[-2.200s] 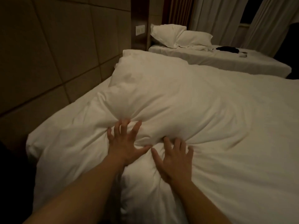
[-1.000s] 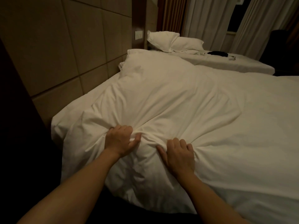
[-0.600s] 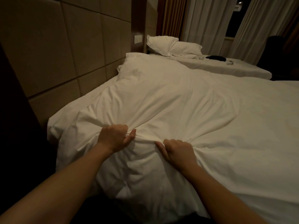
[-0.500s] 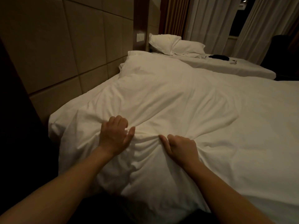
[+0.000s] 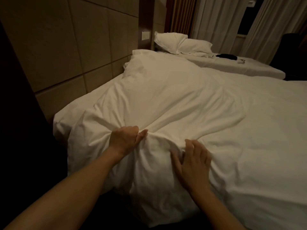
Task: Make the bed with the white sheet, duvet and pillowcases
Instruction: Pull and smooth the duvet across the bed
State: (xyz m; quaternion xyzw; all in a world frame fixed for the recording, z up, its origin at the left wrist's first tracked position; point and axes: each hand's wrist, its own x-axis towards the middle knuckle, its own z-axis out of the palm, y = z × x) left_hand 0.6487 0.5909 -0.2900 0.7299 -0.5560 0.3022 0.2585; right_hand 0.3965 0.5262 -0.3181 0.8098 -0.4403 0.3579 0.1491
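A: L hand (image 5: pixel 125 138)?
B: Curled tight on a bunch of the white crumpled cotton duvet (image 5: pixel 191 103), near the bed's close corner. Thumb pressed against the gathered fold, creases fanning out from the fist.

A: R hand (image 5: pixel 193 159)?
B: Loose, fingers (image 5: pixel 196 147) spread and a bit bent, lying on the duvet just right of the bunch. Slightly blurred. Holding nothing, far as visible. Hands near each other, not touching.

A: Duvet position?
B: Spread over most of the near bed, humped and wrinkled between the hands, smoother to the right. Near edge hanging over the mattress side w/ a bulge below the hands.

A: Sheet?
B: White fitted-looking sheet (image 5: pixel 78 105) showing as a strip along the wall side, left of the duvet. Tucked or not: can't tell.

A: Pillows?
B: One plump white pillow (image 5: pixel 149 65) at the head end, against the beige padded wall panels (image 5: pixel 54 47), partly under the duvet's top edge. Second one behind it: can't tell.

A: Anything else?
B: Second white bed (image 5: pixel 232 67) further back, w/ two white pillows (image 5: pixel 181 43) stacked at its head and a small black item (image 5: pixel 226 55) lying on top. Pale long curtains (image 5: pixel 217 20) behind. White wall switch plate (image 5: pixel 146 36) on a dark wood post. Room dim.
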